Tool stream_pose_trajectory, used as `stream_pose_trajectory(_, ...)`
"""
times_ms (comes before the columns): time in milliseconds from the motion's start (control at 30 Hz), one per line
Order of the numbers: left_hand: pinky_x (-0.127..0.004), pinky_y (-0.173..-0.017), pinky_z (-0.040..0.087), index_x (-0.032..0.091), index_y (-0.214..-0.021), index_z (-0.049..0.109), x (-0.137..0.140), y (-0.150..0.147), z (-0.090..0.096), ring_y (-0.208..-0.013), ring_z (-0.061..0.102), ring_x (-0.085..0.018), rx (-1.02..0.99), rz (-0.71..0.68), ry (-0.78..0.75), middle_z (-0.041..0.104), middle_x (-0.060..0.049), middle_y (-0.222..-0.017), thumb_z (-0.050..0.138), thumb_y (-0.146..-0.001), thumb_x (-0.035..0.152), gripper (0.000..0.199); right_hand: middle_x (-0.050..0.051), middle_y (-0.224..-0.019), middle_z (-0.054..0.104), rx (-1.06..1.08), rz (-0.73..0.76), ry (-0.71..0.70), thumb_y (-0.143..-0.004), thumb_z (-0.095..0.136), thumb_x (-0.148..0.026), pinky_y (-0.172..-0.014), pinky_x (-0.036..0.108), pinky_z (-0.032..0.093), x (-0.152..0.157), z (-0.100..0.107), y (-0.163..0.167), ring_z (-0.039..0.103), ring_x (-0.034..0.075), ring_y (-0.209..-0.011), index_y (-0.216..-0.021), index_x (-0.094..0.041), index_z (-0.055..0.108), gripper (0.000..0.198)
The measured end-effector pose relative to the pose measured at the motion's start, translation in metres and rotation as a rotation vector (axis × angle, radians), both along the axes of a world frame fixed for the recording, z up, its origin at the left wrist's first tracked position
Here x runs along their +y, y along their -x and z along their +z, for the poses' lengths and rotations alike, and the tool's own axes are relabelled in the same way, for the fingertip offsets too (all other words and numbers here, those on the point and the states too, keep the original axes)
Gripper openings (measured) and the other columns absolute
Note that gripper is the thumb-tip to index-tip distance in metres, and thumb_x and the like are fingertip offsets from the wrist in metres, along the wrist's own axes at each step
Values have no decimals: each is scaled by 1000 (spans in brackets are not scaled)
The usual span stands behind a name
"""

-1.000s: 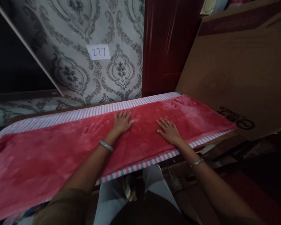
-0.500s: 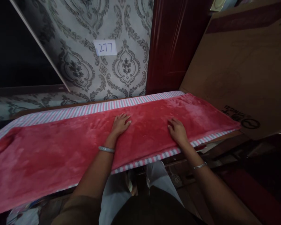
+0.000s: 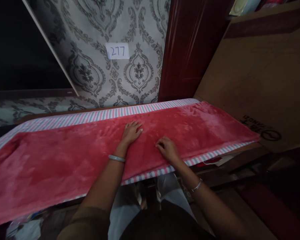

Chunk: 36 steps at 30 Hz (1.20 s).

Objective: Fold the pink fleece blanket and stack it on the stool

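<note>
A red plush blanket [image 3: 65, 160] lies spread in a long flat strip over a striped pink, grey and white cloth [image 3: 102, 115], whose edges show along the back and front. My left hand [image 3: 132, 132] rests flat on the blanket near its middle, fingers stretched out. To the right of it, my right hand [image 3: 168, 149] is at the blanket's surface with thumb and fingers drawn together. Whatever may be between those fingertips is hidden or too small to name. Each wrist wears a bangle.
Behind the blanket is a patterned wall with a white card [image 3: 118, 51] reading 277. A dark screen [image 3: 22, 50] stands at the left. A large cardboard box [image 3: 260, 73] rises at the right, beside a dark red door panel [image 3: 190, 50]. Papers [image 3: 27, 230] lie below at the lower left.
My right hand has moved left across the blanket, closer to my left hand, and its spread fingers have drawn together. My left hand stays flat in place. The view has shifted slightly.
</note>
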<state>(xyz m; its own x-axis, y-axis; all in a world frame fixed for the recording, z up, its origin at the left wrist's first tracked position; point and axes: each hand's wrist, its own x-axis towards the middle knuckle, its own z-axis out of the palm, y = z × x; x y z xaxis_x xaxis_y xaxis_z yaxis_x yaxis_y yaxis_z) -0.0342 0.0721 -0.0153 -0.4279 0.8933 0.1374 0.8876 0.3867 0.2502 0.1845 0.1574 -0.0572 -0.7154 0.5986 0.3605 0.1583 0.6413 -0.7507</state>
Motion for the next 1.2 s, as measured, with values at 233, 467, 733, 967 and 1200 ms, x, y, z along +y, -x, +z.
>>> stream_pose_trajectory(233, -45, -123, 25, 25, -145, 54, -1, 0, 0, -149, 35, -24, 5, 5, -3, 46, -6, -158, 44, -99, 37, 49, -2, -63, 60, 357, -134, 396, -77, 65, -53, -57, 28, 47, 10, -1, -23, 54, 15, -57, -75, -22, 63, 32)
stream_pose_trajectory(467, -45, -123, 27, 25, -143, 57, 0, 1, 0, -149, 36, -25, 23, 4, -8, 46, -5, -158, 45, -99, 38, 48, 1, -67, 64, 514, -405, 444, -82, 60, -63, -64, 31, 51, 38, 4, -70, 59, 17, -62, -72, -22, 62, 41)
stream_pose_trajectory(733, -43, -124, 25, 27, -146, 54, 1, 5, -2, -149, 35, -23, 32, 31, 14, 46, -5, -158, 44, -100, 40, 49, 10, -162, 37, -365, -247, -303, -97, 43, -49, -118, 56, 28, 43, 15, -34, 30, 31, -150, -154, -24, 42, 62)
stream_pose_trajectory(967, -45, -122, 28, 26, -143, 57, 2, 10, -1, -149, 37, -25, 67, 13, 7, 47, -5, -157, 45, -99, 37, 48, 9, -167, 24, -702, -294, -351, -99, 39, -60, -120, 55, 22, 52, 7, -57, 23, 29, -153, -159, -26, 33, 69)
stream_pose_trajectory(1200, -45, -122, 29, 24, -143, 57, 5, 14, -2, -148, 38, -25, 86, 6, -1, 46, -6, -157, 40, -98, 35, 50, 14, -163, 35, -768, -519, -331, -101, 38, -52, -119, 57, 22, 91, 6, -113, 29, 30, -151, -154, -21, 43, 62)
